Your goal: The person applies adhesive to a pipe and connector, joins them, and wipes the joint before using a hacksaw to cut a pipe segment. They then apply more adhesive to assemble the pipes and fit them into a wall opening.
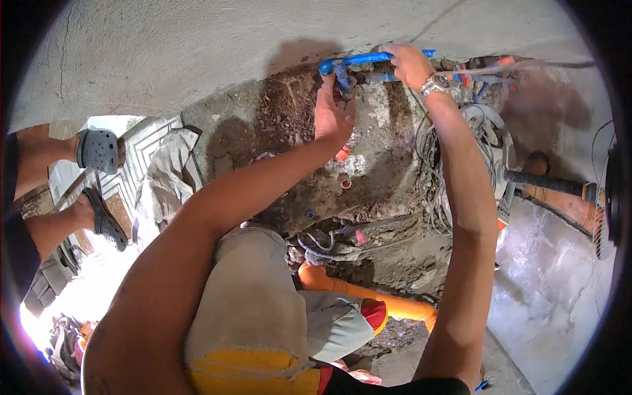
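A blue plastic pipe (368,59) lies along the foot of the grey wall, with an elbow fitting (326,68) at its left end. My left hand (334,117) is at this elbow from below, fingers bent around the fitting and the short blue stub (342,78) beside it. Farther right, my right hand (409,66), with a watch on the wrist, grips the pipe from above. Its fingertips are partly hidden against the wall. Another blue pipe piece with red and orange ends runs along the ground right of my right hand.
An orange drain pipe (355,289) crosses the dug-up ground near my knees. Grey cables and hoses (431,178) lie right of centre. A pale cloth (168,181) is at left, near another person's grey clog (99,150). The rough wall (197,52) borders the work area.
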The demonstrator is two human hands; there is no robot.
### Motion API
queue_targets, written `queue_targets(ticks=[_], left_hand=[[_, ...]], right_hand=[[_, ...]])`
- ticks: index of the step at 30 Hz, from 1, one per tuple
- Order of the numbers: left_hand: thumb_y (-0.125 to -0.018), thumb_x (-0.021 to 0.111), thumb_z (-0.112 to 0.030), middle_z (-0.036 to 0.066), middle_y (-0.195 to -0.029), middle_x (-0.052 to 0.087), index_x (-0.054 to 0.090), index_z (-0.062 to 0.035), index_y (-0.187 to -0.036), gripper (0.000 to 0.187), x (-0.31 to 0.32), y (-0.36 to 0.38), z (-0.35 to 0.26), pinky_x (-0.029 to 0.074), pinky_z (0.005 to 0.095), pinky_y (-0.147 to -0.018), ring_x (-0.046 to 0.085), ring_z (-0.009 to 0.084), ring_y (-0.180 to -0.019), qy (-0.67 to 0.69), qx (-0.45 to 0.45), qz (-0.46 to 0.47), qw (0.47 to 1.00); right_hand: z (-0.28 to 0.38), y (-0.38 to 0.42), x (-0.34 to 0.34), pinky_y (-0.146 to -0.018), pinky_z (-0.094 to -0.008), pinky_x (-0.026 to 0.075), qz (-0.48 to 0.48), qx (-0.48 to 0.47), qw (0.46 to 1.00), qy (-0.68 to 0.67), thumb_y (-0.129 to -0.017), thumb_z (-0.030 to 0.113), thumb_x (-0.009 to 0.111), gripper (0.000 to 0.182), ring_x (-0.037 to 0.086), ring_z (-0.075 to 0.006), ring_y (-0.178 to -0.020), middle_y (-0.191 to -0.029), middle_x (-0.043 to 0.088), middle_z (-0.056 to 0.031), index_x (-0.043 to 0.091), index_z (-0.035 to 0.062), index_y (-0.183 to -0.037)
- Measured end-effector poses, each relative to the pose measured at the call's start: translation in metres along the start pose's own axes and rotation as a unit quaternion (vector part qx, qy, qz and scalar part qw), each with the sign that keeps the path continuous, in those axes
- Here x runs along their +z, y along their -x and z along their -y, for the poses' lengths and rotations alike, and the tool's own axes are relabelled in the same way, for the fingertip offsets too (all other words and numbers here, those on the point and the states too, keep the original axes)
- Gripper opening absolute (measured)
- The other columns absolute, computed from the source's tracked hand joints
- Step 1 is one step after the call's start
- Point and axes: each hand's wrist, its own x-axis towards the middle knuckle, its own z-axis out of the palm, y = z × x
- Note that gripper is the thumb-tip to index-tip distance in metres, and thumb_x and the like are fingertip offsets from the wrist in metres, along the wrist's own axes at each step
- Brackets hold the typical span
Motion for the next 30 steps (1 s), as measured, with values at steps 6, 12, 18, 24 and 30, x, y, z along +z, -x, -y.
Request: queue_targets(ticks=[6,12,18,24,30], left_hand=[[-0.087,0.055,0.003,0.013,-0.121,0.063,0.039,-0.0003,-0.147,0.062,-0.004,-0.005,0.012,0.05,0.0341,-0.098,0.063,0.0217,-0.11,0.053,0.005,0.017,0.998],[-0.086,0.043,0.012,0.013,-0.12,0.064,0.05,0.0037,-0.137,0.053,-0.021,-0.007,0.007,0.05,0.0334,-0.097,0.063,0.0216,-0.107,0.083,-0.031,0.052,0.995],[-0.082,0.043,0.012,0.013,-0.116,0.066,0.053,0.0036,-0.134,0.054,-0.018,0.002,0.005,0.051,0.0338,-0.097,0.065,0.0223,-0.105,0.11,-0.046,0.031,0.992],[-0.086,0.048,0.003,0.019,-0.117,0.069,0.053,0.0027,-0.137,0.051,-0.049,-0.051,0.012,0.052,0.0383,-0.095,0.067,0.0236,-0.11,-0.068,-0.09,-0.013,0.994],[-0.089,0.068,-0.019,0.022,-0.117,0.069,0.049,-0.0064,-0.145,0.06,-0.072,-0.098,0.005,0.051,0.0445,-0.097,0.067,0.0373,-0.109,-0.26,0.102,0.24,0.93]], right_hand=[[-0.017,0.005,0.003,-0.09,-0.0459,0.052,0.047,0.067,0.996,-0.029,-0.08,-0.008,0.061,0.047,0.066,-0.0413,-0.101,-0.112,0.069,-0.0226,0.068,0.0064,-0.125],[-0.033,0.009,0.019,-0.093,-0.0437,0.052,0.032,0.068,0.993,-0.09,-0.085,-0.007,0.059,0.044,0.065,-0.0416,-0.107,-0.119,0.068,-0.0228,0.067,0.0045,-0.126],[-0.033,0.007,0.03,-0.088,-0.0479,0.055,-0.013,-0.027,0.998,-0.048,-0.079,-0.006,0.066,0.048,0.067,-0.0409,-0.097,-0.108,0.072,-0.0188,0.069,0.0121,-0.124],[-0.026,0.001,0.027,-0.088,-0.0484,0.054,0.072,0.075,0.99,-0.091,-0.081,-0.005,0.064,0.05,0.067,-0.0417,-0.098,-0.11,0.07,-0.0194,0.068,0.0149,-0.126],[-0.025,-0.005,0.021,-0.092,-0.0487,0.054,0.071,0.005,0.997,0.006,-0.08,-0.001,0.065,0.048,0.067,-0.0409,-0.102,-0.108,0.071,-0.0188,0.069,0.0155,-0.125]])
